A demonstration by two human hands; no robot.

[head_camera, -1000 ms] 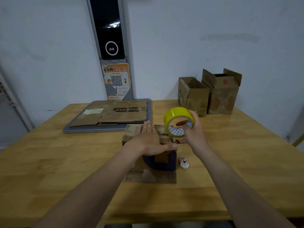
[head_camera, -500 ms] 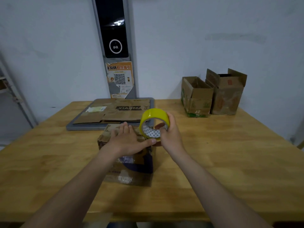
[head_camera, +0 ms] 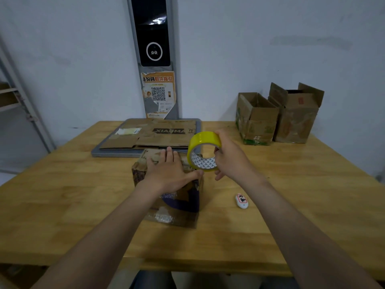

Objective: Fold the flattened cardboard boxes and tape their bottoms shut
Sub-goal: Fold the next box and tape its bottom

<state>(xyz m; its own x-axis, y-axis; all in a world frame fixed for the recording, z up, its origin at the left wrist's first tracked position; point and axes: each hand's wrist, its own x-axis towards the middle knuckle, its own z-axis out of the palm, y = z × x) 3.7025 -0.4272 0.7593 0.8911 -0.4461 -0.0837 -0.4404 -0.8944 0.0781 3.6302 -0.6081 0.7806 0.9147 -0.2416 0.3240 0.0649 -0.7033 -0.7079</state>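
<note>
Item 1, landmark: folded cardboard box [head_camera: 173,197], standing on the wooden surface [head_camera: 62,195] with its flaps closed on top; I take every position below from it.

Item 2: my left hand [head_camera: 166,172], spread flat and wide, palm pressing on the box top, thumb reaching toward the box's right edge.

Item 3: my right hand [head_camera: 231,157], wrapped around the yellow tape roll [head_camera: 203,151], held on edge at the box's upper right corner. I cannot tell whether any tape is stuck to the box.

Item 4: small white cutter [head_camera: 241,200], lying on the surface to the right of the box, apart from it.

Item 5: flattened cardboard boxes [head_camera: 158,134], stacked on a grey tray [head_camera: 104,153] directly behind the box.

Item 6: two open assembled boxes [head_camera: 277,119], far behind and right of the box, by the wall.
</note>
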